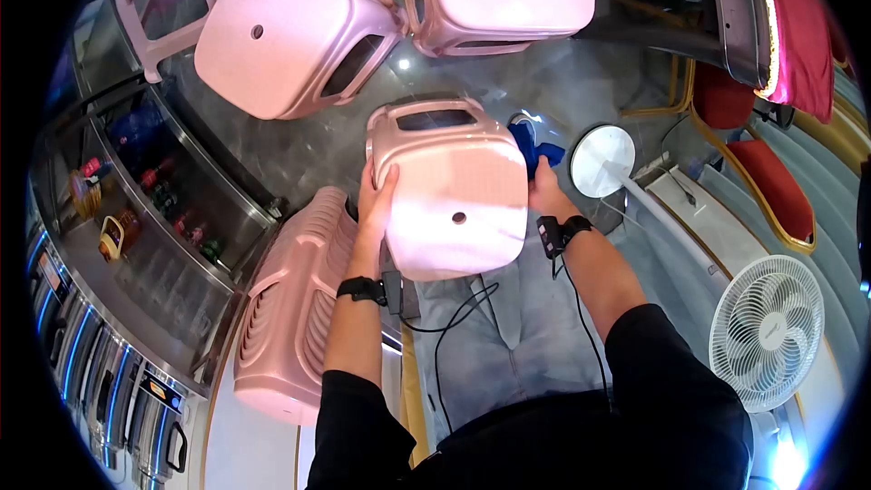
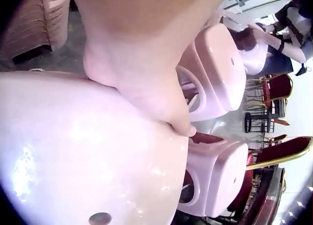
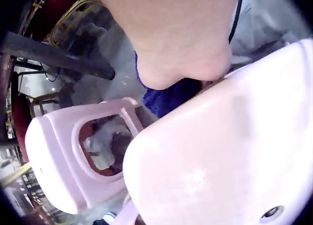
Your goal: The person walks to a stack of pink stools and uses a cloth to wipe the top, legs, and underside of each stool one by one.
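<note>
Where the hands point(image 1: 376, 204) grip it, the stool point(image 1: 458, 177) looks glossy pink.

The stool point(image 1: 454, 195) was a pink plastic unit with a glossy, rounded-square seat and 1 round hole through the seat. The seat faced upward, toward the head camera. 1 elongated opening was visible in the far side, below the seat edge. The cloth point(image 1: 523, 145) was dark blue, bunched and creased. It was positioned at the stool's right side, near the far corner; part of it was hidden from view.
</note>
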`<action>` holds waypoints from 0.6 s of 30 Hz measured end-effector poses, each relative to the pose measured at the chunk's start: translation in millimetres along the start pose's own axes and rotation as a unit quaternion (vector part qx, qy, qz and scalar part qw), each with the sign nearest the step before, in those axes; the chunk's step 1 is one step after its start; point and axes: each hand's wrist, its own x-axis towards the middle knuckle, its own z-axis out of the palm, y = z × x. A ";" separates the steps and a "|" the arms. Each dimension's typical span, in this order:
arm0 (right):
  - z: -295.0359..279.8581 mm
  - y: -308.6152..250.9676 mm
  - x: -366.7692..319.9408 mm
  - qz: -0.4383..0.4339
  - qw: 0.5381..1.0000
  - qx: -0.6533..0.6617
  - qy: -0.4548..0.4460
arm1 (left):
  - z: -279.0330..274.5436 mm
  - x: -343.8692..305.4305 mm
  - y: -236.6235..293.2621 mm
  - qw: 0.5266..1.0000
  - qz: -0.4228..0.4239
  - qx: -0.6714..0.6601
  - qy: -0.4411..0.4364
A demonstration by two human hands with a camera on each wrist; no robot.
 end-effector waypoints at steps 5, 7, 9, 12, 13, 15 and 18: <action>24.9 -16.4 -12.0 -0.165 0.986 -0.020 -0.001 | 5.0 27.9 14.4 0.999 0.013 0.043 0.015; 54.7 -19.0 -50.4 -0.237 0.963 -0.094 0.082 | 11.1 23.2 26.5 0.988 0.036 0.146 0.046; 66.9 -15.4 -69.6 -0.303 0.942 -0.111 0.098 | 22.7 17.2 22.1 0.962 0.093 0.229 0.116; 40.0 -10.0 -63.6 -0.337 0.894 -0.292 0.049 | 55.3 6.8 11.2 0.902 0.149 0.341 0.220; 32.8 -13.3 -67.5 -0.317 0.879 -0.352 0.046 | 73.4 -8.0 30.1 0.887 0.108 0.395 0.213; -7.7 -29.7 -53.7 -0.216 0.829 -0.513 0.061 | 83.0 -18.0 43.3 0.880 0.040 0.437 0.184; -14.8 -77.3 -85.2 -0.023 0.820 -0.562 0.106 | 79.7 -2.7 36.0 0.894 -0.034 0.427 0.133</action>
